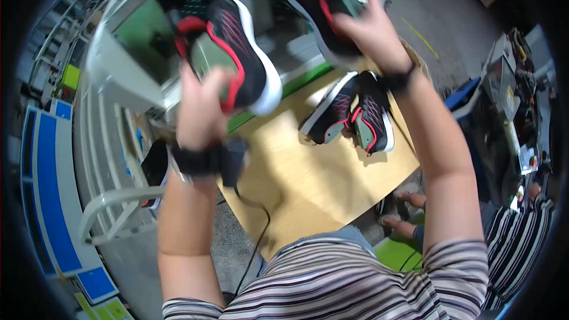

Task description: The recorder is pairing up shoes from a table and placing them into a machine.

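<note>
My left hand (201, 106) is closed on a black sneaker (236, 53) with red trim and a white sole, tilted over the far left of the wooden tabletop (284, 184). Farther off and to the right, my right hand (376, 35) grips a second sneaker (314, 6) of the same colours. Both raised shoes show greenish-grey inside, and motion blurs them and my fingers. Below my right wrist a pair of matching sneakers (349, 112) lies on the tabletop, side by side. Dark bands circle both my wrists.
Beyond the tabletop stands a pale machine frame (118, 71) with a green edge and a dark inside. A curved metal rail (118, 201) runs at the left, near another dark shoe (155, 166). A cable (264, 225) hangs from my left wrist. Someone in a striped shirt (518, 234) is at the right.
</note>
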{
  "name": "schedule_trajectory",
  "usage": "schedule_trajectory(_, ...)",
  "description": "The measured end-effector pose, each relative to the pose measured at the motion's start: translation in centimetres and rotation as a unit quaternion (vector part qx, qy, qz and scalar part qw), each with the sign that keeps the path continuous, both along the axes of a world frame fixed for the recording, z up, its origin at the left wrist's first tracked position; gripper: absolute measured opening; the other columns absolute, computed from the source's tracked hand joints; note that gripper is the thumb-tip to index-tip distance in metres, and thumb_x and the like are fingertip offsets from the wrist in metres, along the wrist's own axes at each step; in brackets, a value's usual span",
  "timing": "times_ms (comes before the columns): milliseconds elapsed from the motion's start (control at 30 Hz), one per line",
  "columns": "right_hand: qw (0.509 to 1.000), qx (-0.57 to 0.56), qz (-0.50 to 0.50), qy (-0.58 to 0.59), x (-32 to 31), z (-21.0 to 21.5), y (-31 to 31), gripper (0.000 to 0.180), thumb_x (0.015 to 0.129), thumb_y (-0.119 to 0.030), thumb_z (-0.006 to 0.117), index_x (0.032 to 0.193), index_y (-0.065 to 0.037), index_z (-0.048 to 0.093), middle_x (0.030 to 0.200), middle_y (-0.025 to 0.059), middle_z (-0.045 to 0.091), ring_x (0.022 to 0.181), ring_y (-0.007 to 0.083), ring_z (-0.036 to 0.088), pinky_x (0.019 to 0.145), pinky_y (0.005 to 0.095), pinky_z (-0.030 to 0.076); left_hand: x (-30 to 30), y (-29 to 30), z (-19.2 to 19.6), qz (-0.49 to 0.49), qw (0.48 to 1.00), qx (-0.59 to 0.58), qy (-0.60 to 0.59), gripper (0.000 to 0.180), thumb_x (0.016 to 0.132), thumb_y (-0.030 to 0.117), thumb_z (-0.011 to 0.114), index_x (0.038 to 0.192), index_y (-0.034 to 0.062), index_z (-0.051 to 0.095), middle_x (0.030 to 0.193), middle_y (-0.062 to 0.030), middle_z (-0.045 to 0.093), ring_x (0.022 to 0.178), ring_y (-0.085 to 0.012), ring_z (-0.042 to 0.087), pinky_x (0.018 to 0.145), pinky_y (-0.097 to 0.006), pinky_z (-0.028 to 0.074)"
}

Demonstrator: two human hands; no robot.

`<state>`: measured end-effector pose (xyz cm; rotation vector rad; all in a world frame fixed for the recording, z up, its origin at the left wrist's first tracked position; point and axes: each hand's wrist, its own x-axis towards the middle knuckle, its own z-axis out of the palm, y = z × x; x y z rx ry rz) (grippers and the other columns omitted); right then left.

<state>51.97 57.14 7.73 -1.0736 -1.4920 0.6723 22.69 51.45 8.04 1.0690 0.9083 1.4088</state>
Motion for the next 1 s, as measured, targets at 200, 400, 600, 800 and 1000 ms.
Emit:
schedule_trajectory(200, 0.972, -0.014, -0.149, -0.182, -3.1, -5.4, 20.1, 0.103, 0.084, -0.029, 0.072, 0.157, -0.011, 0.001, 0.148, 0.0261, 0.039, 0.137, 0.0411, 0.039, 0.112, 0.0428, 0.033, 1.5, 18.2, -4.9, 0.178, 0.896, 0.034, 0.405, 0.1, 0.071, 0.017, 0.075, 0.143, -0.016, 0.014, 0.136, -0.0336, 0.038, 0.124, -0.0385, 0.043, 0.102, -0.039, 0.041)
schedule_trajectory(400, 0.942, 0.001, -0.058, -0.33, 0.1, -14.0, 0.8, 0.091, 0.086, -0.03, 0.07, 0.154, -0.003, 0.017, 0.156, 0.0284, 0.018, 0.146, 0.0473, 0.015, 0.116, 0.0597, 0.014, 5.1, 13.8, -10.4, 0.204, 0.86, 0.189, 0.428, 0.112, 0.079, 0.031, 0.081, 0.149, -0.0121, 0.005, 0.153, -0.0336, 0.013, 0.146, -0.041, 0.015, 0.119, -0.044, 0.018)
schedule_trajectory(600, 0.802, -0.242, -0.209, -0.505, 7.5, -23.8, -12.2, 0.101, 0.072, -0.025, 0.082, 0.155, -0.018, 0.024, 0.156, 0.028, 0.019, 0.141, 0.0493, 0.024, 0.112, 0.0603, 0.024, 5.2, 19.0, -9.0, 0.298, 0.801, 0.261, 0.45, 0.091, 0.078, 0.024, 0.079, 0.145, -0.009, 0.027, 0.141, -0.0287, 0.043, 0.132, -0.0392, 0.043, 0.112, -0.04, 0.031)
schedule_trajectory(800, 0.931, -0.286, -0.225, 0.025, 16.8, -24.8, -15.3, 0.084, 0.08, -0.006, 0.069, 0.152, -0.006, 0.027, 0.142, 0.0265, 0.043, 0.134, 0.0395, 0.042, 0.112, 0.0405, 0.035, 8.5, 16.2, -10.7, 0.349, 0.711, 0.224, 0.568, 0.091, 0.084, 0.021, 0.072, 0.149, -0.0077, 0.015, 0.155, -0.0328, 0.01, 0.146, -0.0433, 0.014, 0.119, -0.047, 0.016)
schedule_trajectory(1000, 0.948, -0.196, -0.249, -0.033, 14.4, -24.9, -17.0, 0.082, 0.08, -0.01, 0.074, 0.149, -0.003, 0.032, 0.135, 0.0243, 0.053, 0.127, 0.0366, 0.052, 0.107, 0.0374, 0.041, 20.0, 1.1, -19.0, -0.123, 0.639, 0.151, 0.744, 0.116, 0.06, 0.044, 0.087, 0.154, 0.013, 0.027, 0.156, -0.0224, 0.025, 0.14, -0.044, 0.028, 0.111, -0.051, 0.032)
